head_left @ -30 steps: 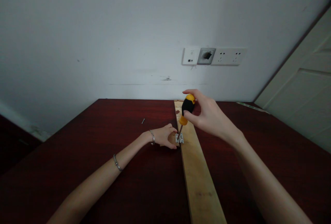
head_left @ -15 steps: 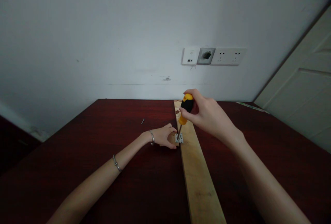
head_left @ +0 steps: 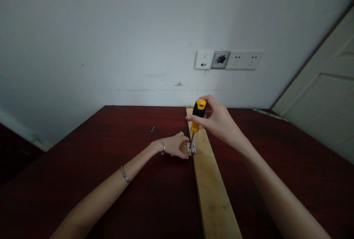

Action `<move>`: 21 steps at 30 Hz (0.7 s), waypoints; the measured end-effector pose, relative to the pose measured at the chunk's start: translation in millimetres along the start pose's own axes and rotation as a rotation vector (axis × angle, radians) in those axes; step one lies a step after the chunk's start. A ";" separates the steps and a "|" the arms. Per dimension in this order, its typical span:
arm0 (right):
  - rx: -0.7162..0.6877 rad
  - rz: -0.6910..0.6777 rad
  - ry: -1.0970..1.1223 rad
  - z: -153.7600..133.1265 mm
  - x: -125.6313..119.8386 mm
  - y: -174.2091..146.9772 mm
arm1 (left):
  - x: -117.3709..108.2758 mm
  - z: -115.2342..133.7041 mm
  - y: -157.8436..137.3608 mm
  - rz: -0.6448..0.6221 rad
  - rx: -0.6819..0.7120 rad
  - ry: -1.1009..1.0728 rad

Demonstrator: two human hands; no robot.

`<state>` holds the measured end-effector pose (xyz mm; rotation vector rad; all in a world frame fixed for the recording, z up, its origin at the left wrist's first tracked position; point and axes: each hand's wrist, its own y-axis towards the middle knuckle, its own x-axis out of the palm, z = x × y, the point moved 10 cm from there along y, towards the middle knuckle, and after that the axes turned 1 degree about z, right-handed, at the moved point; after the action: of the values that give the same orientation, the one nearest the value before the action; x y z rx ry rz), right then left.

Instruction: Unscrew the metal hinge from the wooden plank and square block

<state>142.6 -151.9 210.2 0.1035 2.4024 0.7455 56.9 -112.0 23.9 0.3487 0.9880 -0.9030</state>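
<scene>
A yellow-and-black screwdriver (head_left: 198,111) stands nearly upright, its handle between the thumb and fingers of my right hand (head_left: 221,123). Its shaft runs down to a small metal hinge (head_left: 194,148), and the tip meets the hinge's left leaf. That hinge spans the seam between a long wooden plank (head_left: 214,191) and a small wooden block (head_left: 186,148). Thumb and fingers of my left hand (head_left: 176,146) grip the block's edges, holding it against the plank's left side. Part of the block is hidden under the hand. Whether a screw sits beneath the tip is too small to tell.
One loose screw (head_left: 153,129) lies on the dark red table (head_left: 132,121), left of the plank. Behind the table rises a white wall with sockets (head_left: 243,60). A thin patterned strip (head_left: 269,114) lies at the back right, near a white door (head_left: 326,84).
My right hand has turned a little around the screwdriver, and the handle has rotated and tipped slightly. My left hand, the block, the hinge and the plank stay where they were.
</scene>
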 end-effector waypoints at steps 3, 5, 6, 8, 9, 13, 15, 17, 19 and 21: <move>0.003 0.026 0.054 3.6 -0.8 1.0 | 0.5 -0.4 0.8 0.002 0.011 0.001; 0.011 0.005 0.077 3.0 -0.7 0.6 | 0.8 -0.6 1.2 0.002 0.016 0.005; 0.018 -0.015 0.078 1.9 -0.4 0.2 | 0.9 -0.6 1.3 0.001 0.017 0.008; 0.023 -0.057 0.066 -1.7 -0.1 -0.7 | 0.6 -0.2 1.2 0.002 0.019 0.013; 0.022 -0.075 0.060 -3.6 -0.1 -1.1 | 0.5 0.1 1.1 0.002 0.018 0.014; 0.022 -0.101 0.069 -5.9 0.7 -1.5 | 0.4 1.5 0.1 -0.006 0.009 0.020; 0.016 -0.070 0.049 -4.4 -0.6 -0.7 | -0.1 2.1 -0.4 -0.004 0.007 0.021; -0.014 -0.011 -0.009 -4.8 -4.3 0.3 | -0.6 2.5 -0.7 0.000 0.006 0.015; -0.055 0.030 -0.065 -7.2 -7.1 0.7 | -0.8 2.3 -0.7 0.004 0.007 0.010; -0.080 0.033 -0.096 -9.5 -7.9 0.6 | -0.6 1.8 -0.5 0.007 0.009 0.009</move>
<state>143.5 -157.9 221.0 0.1435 2.2819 0.8321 57.4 -113.1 25.4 0.3636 0.9907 -0.9000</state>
